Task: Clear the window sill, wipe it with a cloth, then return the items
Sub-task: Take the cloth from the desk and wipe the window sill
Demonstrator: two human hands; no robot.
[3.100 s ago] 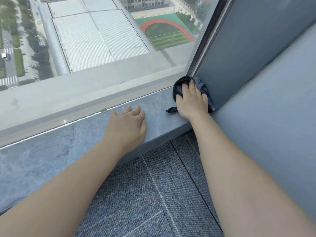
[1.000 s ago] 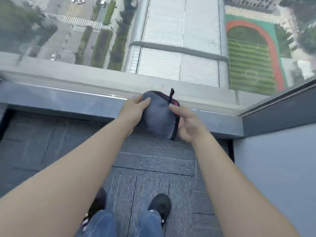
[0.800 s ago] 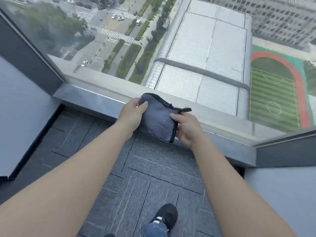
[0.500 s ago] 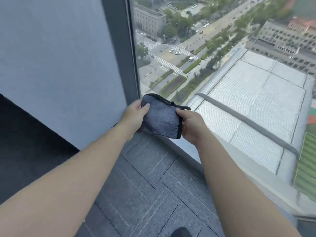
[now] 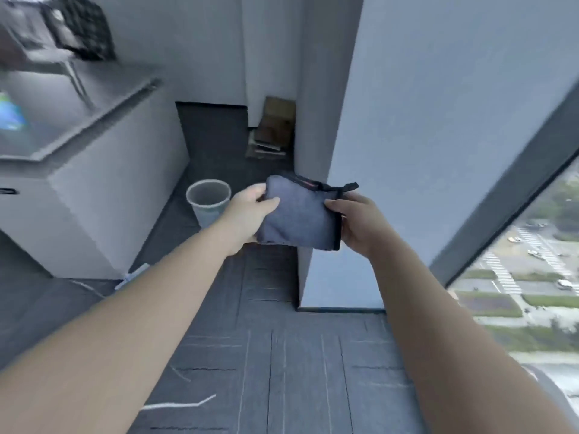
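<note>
A folded grey-blue cloth with a dark hem and a small loop is held in the air in front of me, above the dark carpet. My left hand pinches its left edge and my right hand grips its right edge. The window sill is out of view; only the window glass shows at the right.
A grey wall pillar stands straight ahead. A mesh waste bin sits on the floor to the left, beside a grey cabinet with blurred items on top. Stacked cardboard leans in the far corner. Dark carpet tiles lie below.
After wiping the sill's right corner, I took the cloth in both hands. My view has swung left, away from the window toward the room. The cloth stays folded.
</note>
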